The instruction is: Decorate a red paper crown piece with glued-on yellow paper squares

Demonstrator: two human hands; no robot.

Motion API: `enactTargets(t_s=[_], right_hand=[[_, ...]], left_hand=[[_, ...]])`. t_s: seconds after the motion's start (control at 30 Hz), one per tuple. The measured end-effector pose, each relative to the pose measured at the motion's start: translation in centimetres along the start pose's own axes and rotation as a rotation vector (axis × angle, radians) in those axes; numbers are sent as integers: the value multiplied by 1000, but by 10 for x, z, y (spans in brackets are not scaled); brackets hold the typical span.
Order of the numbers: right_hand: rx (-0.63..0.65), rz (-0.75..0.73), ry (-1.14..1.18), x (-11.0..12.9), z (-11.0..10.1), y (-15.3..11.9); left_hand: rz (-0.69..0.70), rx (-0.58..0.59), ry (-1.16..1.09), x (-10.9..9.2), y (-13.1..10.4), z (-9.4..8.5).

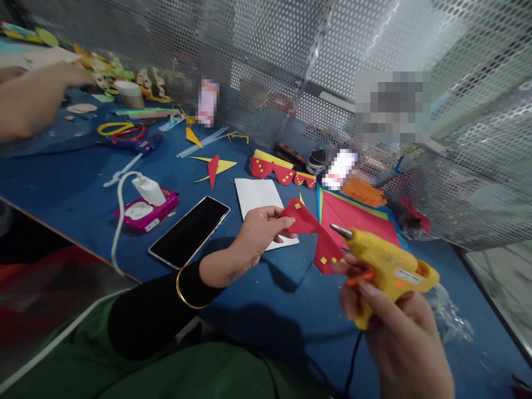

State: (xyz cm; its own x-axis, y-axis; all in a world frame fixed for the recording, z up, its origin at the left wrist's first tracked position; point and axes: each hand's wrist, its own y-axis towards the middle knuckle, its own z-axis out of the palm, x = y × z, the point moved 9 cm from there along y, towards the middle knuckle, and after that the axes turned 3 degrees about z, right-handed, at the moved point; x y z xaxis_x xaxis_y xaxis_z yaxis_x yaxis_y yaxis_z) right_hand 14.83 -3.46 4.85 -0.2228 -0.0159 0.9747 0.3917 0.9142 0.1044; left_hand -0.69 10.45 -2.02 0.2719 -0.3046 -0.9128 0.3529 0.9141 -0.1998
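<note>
My left hand [260,235] pinches one end of a red paper cutout [328,246] dotted with small yellow squares. The cutout narrows in the middle and hangs at a slant above the table. In my right hand [399,327] is a yellow hot glue gun [386,266] with an orange trigger, its metal nozzle pointing left, close to the cutout's narrow middle. The fingers of that hand also reach the cutout's lower end; whether they grip it I cannot tell. Beneath my left hand lies a sheet of white paper [257,194].
A black-screened phone [189,230] and a magenta power strip [155,210] with a white charger lie left. Red-and-yellow paper pieces [272,169] stand behind the white sheet; coloured paper sheets [361,219] lie right. A blue glue gun [141,144] and another person's arm [41,100] are farther left.
</note>
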Motion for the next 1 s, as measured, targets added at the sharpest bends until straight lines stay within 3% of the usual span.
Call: enactTargets(t_s=[0.1,0.17,0.37,0.67,1.0], right_hand=[[-216,-135,-294,2,-4,5],[-267,-214,-468,0,-2,6],[-172,-409,-729,-5,15,2],[-186,-506,-917,4,24,-4],[-163,-552,-967,-1,25,-3]], left_hand=[[-10,-3,-4,1,0,0],[-17,-9,-8,1,0,0],[-16,-16,-13,1,-1,0],[-20,-25,-2,1,-3,1],[-14,-19,-3,0,-2,1]])
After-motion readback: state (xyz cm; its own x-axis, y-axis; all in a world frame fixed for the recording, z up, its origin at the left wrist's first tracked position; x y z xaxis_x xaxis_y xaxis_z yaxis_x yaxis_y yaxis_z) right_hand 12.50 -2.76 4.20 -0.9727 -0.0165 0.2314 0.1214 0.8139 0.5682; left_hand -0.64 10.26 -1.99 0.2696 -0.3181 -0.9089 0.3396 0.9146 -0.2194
